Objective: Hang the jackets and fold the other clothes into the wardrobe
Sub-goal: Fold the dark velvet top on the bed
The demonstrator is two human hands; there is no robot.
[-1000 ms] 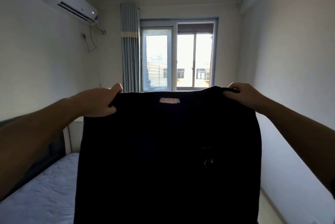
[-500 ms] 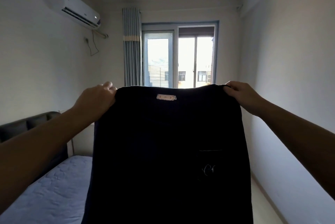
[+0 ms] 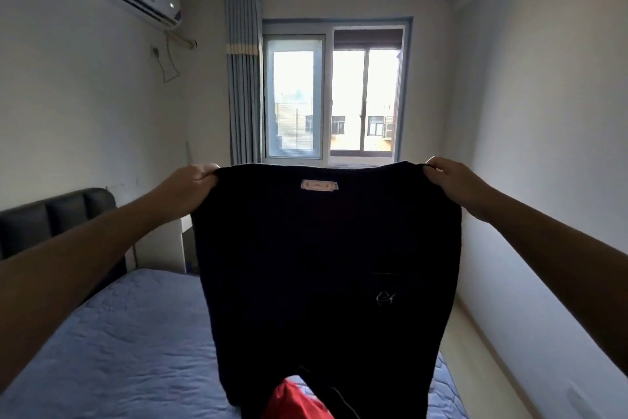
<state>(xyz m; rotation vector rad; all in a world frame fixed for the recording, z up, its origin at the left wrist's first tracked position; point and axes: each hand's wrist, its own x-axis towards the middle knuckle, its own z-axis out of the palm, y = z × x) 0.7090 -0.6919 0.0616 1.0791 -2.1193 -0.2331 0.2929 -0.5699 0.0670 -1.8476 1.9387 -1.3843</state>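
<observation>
You have the dark garment (image 3: 323, 265) held up in front of you, spread flat and hanging free above the bed (image 3: 119, 350). Your left hand (image 3: 192, 187) pinches its upper left corner and your right hand (image 3: 452, 181) pinches the upper right, with the fingers of each curled over the top edge and closed on the cloth, not spread. A pale label (image 3: 318, 185) sits just under the middle of that edge, and a small stitched mark (image 3: 385, 298) shows lower on the right.

Against the bright window (image 3: 333, 96) the cloth reads as near-black, so it is hard to say whether this is a pair of trousers held by the waistband or a top; it looks more like something to fold than a jacket.

As for progress, this piece is only opened out: no fold is in it yet. A red garment (image 3: 295, 400) lies on the bed just below the hanging hem, so at least one more item is waiting. The wardrobe is out of view, so what it already holds can't be judged from here.
</observation>
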